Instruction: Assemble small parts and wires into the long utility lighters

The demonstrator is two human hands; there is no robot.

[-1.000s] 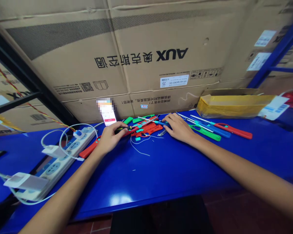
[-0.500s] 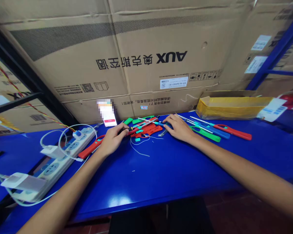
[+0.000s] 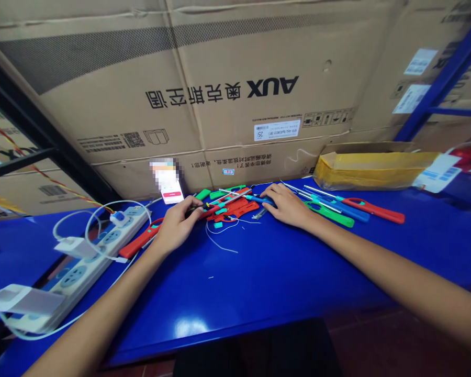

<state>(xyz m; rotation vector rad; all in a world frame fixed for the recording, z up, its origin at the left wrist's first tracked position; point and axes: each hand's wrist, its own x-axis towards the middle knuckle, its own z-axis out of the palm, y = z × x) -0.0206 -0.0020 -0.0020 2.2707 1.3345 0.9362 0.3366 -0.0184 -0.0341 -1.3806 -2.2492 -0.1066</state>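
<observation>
I log the table (image 3: 235, 293) across the lower frame. Right hand (image 3: 288, 207), right of centre, lies palm down, wrist slanting lower right; left hand (image 3: 178, 220) angles in from lower left, pinching the red lighter (image 3: 209, 212). That lies at centre, long axis rising rightward, nearer the left hand. Blue lighter (image 3: 255, 199) points leftward from beneath the right hand; whether gripped, I cannot tell.
</observation>
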